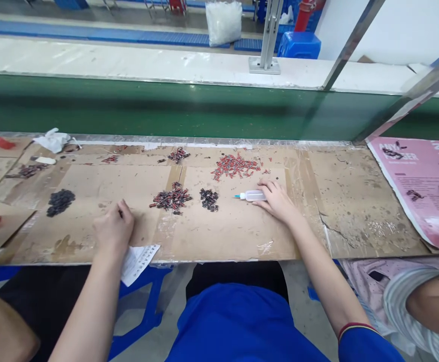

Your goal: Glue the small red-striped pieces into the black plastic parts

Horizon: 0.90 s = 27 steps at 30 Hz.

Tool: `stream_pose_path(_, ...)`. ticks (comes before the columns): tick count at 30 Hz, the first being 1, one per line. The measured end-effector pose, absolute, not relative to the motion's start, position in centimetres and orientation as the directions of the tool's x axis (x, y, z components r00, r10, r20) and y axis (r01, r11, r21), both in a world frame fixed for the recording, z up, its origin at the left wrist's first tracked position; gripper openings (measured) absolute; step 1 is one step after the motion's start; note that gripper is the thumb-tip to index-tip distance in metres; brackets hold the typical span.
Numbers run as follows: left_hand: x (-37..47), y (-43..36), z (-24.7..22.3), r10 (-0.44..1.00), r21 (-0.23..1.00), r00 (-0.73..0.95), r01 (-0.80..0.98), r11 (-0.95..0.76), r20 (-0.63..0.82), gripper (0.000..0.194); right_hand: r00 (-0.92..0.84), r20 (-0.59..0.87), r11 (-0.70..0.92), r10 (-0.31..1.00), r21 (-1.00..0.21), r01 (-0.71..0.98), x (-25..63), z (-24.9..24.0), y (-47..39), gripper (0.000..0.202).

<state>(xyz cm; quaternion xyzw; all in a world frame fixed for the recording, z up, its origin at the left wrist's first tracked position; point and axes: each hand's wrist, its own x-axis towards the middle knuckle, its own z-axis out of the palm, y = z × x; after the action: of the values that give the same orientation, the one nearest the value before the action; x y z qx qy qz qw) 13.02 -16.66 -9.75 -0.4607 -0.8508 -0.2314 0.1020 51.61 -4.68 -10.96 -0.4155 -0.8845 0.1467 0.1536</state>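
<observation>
My left hand (114, 226) rests on the cardboard, its fingers curled closed. A dark spot shows between thumb and finger; I cannot make out what it is. Left of it lies a heap of small black pieces (60, 202). My right hand (278, 201) grips the back end of a translucent needle-tip squeeze bottle (252, 195), which lies on its side with the blue tip pointing left. Between my hands are a pile of red-and-black small parts (171, 198) and a smaller cluster of shiny black parts (209, 199). Beyond the bottle, small red parts (235, 166) are spread out.
Cardboard sheets (212, 236) cover the bench, with a paper slip (138, 261) at the front edge. A green belt (189, 108) runs behind. At right lies a pink printed sheet (423, 201) with dark parts. Other people's arms (436, 306) show at both sides.
</observation>
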Motion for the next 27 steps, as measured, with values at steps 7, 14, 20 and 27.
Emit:
stream_pose_path(7,27.1,-15.3,-12.3,0.925,0.363,-0.027,0.924,-0.122,0.379,0.037,-0.282,0.214,0.333,0.935,-0.805,0.491,52.5,-10.4,-7.6,0.037)
stream_pose_path(14,33.9,-13.9,-13.2,0.940,0.328,0.188,0.902,-0.280,0.284,0.033,0.057,0.006,0.006,0.998,-1.000,0.000,54.5,-10.4,-11.3,0.036)
stream_pose_path(20,32.5,-14.9,-11.2,0.974,0.438,0.130,0.876,-0.199,0.183,0.061,0.150,-0.163,-0.088,0.975,-0.907,-0.413,54.8,-11.0,-12.2,0.034)
stream_pose_path(27,29.3,-13.3,-9.2,0.968,0.524,0.240,0.817,-0.241,0.071,0.028,0.087,-0.192,-0.113,0.978,-0.827,-0.550,54.3,-10.6,-12.3,0.030)
